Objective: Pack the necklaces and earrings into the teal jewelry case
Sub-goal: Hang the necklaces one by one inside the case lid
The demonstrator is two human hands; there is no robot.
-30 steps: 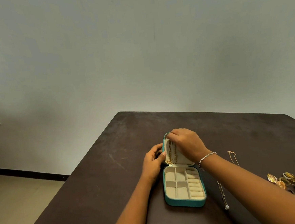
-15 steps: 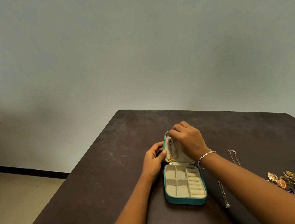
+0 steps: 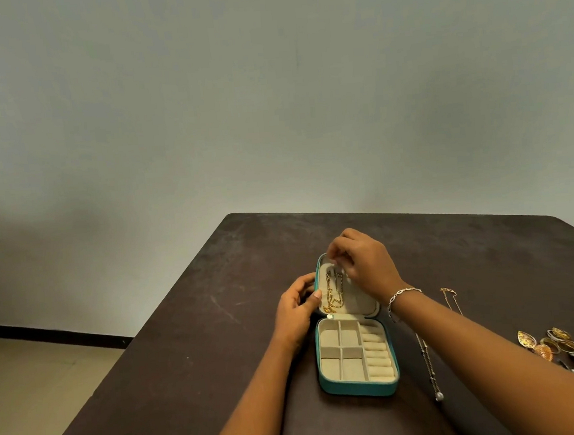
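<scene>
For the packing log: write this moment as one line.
left hand: steadies lid | right hand: hanging gold chain necklace in lid | teal jewelry case: open, tray compartments bare | earrings: on table

My teal jewelry case (image 3: 359, 388) sits open, lid upright, gold chain necklace (image 3: 334, 292) hanging inside it. Two more necklaces (image 3: 429, 364) and the earrings (image 3: 546, 342) lie right of it.

No readable text, no labels, no brands, no numbers — nothing legible anywhere in view
</scene>
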